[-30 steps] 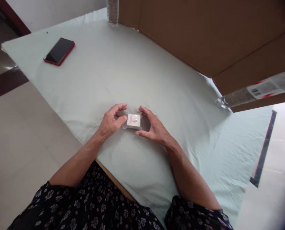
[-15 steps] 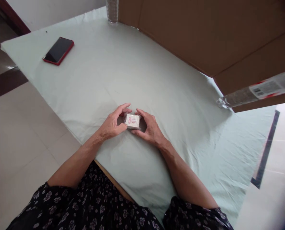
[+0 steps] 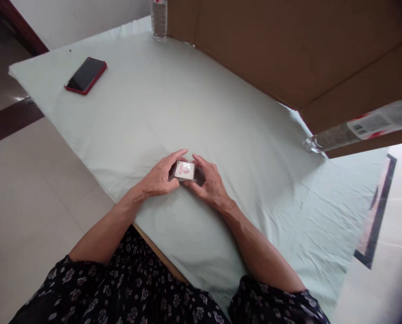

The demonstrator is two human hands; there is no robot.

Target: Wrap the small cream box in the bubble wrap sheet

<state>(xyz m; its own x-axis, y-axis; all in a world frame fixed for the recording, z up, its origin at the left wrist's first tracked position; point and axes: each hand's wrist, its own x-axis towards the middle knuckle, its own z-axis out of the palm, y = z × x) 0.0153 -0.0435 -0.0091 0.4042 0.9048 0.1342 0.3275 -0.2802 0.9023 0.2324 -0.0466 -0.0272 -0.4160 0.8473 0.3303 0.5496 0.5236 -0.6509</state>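
Observation:
A small white box (image 3: 184,171) with reddish print and a clear plastic wrapper sits between my hands, low over the near part of the table. My left hand (image 3: 160,177) curves round its left end, thumb at the near corner and fingers behind. From the other side my right hand (image 3: 210,181) grips the right end, its thumb along the near edge and its forefinger at the far edge. The fingertips behind the box are partly hidden. What is inside the wrapper does not show apart from the printed top.
A pale green cloth (image 3: 146,108) covers the table. A phone in a red case (image 3: 86,75) lies at the far left. Large brown cardboard (image 3: 255,49) stands at the back right, with a clear plastic bottle (image 3: 339,137) at its near edge and another bottle (image 3: 159,22) at its far end.
The box has tilted and shifted slightly left between my hands. Both hands still hold its ends, and the view has moved a little.

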